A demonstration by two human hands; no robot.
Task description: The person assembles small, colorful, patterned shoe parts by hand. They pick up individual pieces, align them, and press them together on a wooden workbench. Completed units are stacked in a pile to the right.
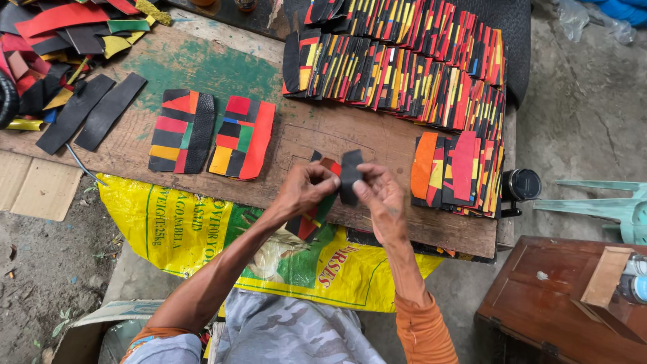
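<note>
Hands meet over the front edge of the bench [202, 74], a worn wooden board with green paint patches. Left hand [306, 189] is closed around a multicoloured strip piece [311, 219] — red, black, green and yellow — which hangs down below the fist over a yellow sack [175, 222]. Right hand [381, 195] pinches a black strip [350, 176] between thumb and fingertips, holding it upright just beside the left hand's knuckles, the two hands nearly touching.

On the bench to the left lie two finished patchwork panels [209, 133] side by side, and beyond them two long black strips [91, 111]. A heap of scraps [60, 34] in red, black and yellow fills the far left corner. Rows of stacked panels [404, 61] cover the far right of the bench — a smaller stack [455, 172] sits just right of the right hand. A black can [522, 184] stands off the bench's right edge, near a brown wooden box [546, 296].
</note>
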